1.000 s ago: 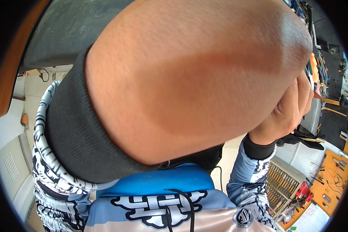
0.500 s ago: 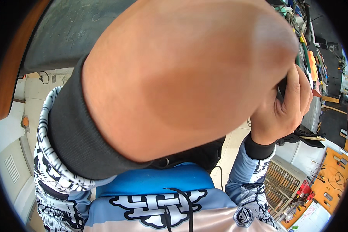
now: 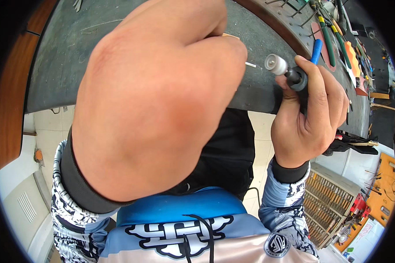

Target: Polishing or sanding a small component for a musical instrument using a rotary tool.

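My left hand (image 3: 158,96) fills the upper middle, close to the camera, its back facing up and its fingers curled. A thin tan piece (image 3: 230,35) peeks from behind those fingers; what they grip is mostly hidden. My right hand (image 3: 307,114) is wrapped round a black handheld rotary tool (image 3: 299,81) with a translucent white cylindrical tip (image 3: 276,63), which stands to the right of my left hand. A small white strip (image 3: 250,64) shows just beside the left hand, over the dark bench (image 3: 57,65).
Along the bench's brown raised edge (image 3: 276,17) are pins, green-handled tools (image 3: 327,44) and a blue handle (image 3: 317,49). At the lower right are a drawer cabinet (image 3: 324,201) and an orange pegboard (image 3: 382,193). A blue apron-like piece (image 3: 180,206) lies before my torso.
My left hand has shifted left, showing its bent fingers and more bench. The black tool in my right hand has come into clear view, and more of that hand shows.
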A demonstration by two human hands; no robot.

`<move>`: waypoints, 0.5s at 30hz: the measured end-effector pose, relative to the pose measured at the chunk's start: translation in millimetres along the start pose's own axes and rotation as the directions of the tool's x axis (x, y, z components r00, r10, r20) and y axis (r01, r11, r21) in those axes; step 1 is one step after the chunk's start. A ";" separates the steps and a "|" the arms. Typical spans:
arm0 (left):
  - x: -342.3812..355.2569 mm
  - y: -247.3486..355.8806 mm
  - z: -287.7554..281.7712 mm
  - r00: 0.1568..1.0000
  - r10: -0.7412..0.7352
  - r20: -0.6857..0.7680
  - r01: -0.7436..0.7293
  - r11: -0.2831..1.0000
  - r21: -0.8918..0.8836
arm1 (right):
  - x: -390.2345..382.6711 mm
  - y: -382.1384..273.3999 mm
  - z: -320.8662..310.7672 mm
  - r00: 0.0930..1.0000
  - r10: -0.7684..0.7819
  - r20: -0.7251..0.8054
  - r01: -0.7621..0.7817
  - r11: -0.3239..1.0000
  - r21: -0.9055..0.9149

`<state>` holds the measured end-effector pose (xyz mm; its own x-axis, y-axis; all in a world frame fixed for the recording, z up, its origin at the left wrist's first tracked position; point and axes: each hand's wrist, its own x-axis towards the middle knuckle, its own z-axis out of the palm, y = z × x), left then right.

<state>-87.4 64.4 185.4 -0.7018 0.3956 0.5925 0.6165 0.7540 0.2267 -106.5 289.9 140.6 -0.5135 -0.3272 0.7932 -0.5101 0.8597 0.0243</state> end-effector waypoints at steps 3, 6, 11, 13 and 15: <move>2.6 -1.1 -3.6 0.999 -0.010 0.031 0.009 0.999 0.040 | 3.8 -4.1 1.4 1.000 0.022 0.010 -0.022 1.000 -0.003; 22.0 17.5 -14.1 0.971 -0.129 0.201 0.094 0.980 0.173 | 7.3 -5.2 2.3 1.000 0.011 0.009 -0.011 1.000 0.018; 5.8 -1.3 -0.1 0.999 -0.010 0.031 0.010 1.000 -0.009 | 4.9 -4.6 3.3 1.000 0.018 0.026 -0.019 0.999 0.038; 4.8 -1.4 0.1 1.000 -0.007 0.024 0.008 1.000 -0.008 | 5.8 -6.0 3.1 0.999 0.014 0.034 -0.016 0.999 0.045; 4.3 -3.3 0.8 1.000 -0.001 0.019 0.001 1.000 -0.018 | 6.1 -7.7 3.1 0.998 0.028 0.061 -0.030 0.999 0.027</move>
<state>-92.8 64.1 186.6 -0.7088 0.4048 0.5777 0.6222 0.7446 0.2416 -107.8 280.1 143.4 -0.5685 -0.3260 0.7554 -0.5129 0.8583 -0.0156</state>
